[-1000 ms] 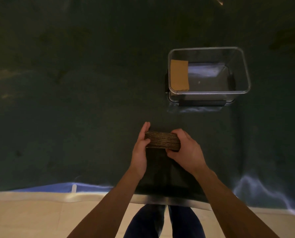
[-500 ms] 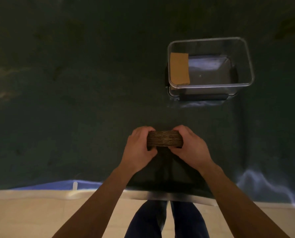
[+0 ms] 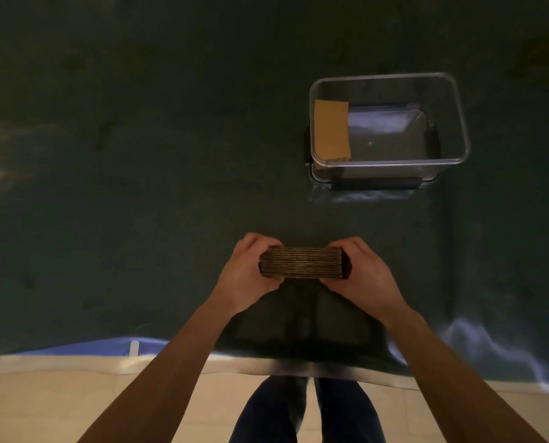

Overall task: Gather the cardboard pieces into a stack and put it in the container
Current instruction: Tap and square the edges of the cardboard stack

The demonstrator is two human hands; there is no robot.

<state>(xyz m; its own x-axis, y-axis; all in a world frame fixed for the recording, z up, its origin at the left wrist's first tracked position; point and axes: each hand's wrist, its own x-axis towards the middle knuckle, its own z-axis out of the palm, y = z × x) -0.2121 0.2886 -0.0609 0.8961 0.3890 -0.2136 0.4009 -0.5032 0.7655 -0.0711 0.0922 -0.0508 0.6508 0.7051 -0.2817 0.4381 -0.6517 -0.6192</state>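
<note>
A thick stack of cardboard pieces [image 3: 302, 263] shows its layered edge toward me, just above the dark table near its front. My left hand [image 3: 246, 272] grips the stack's left end and my right hand [image 3: 364, 273] grips its right end. A clear plastic container [image 3: 389, 79] stands farther back to the right. Inside it, a tan cardboard stack [image 3: 331, 130] rests against the left wall.
The dark green table surface [image 3: 138, 187] spreads wide to the left and behind the hands. Its front edge [image 3: 90, 362] runs across below my forearms. Pale floor and my legs [image 3: 302, 410] lie under it.
My left hand has closed its fingers round the stack's left end. Both hands now hold the stack level and square. The view has shifted slightly.
</note>
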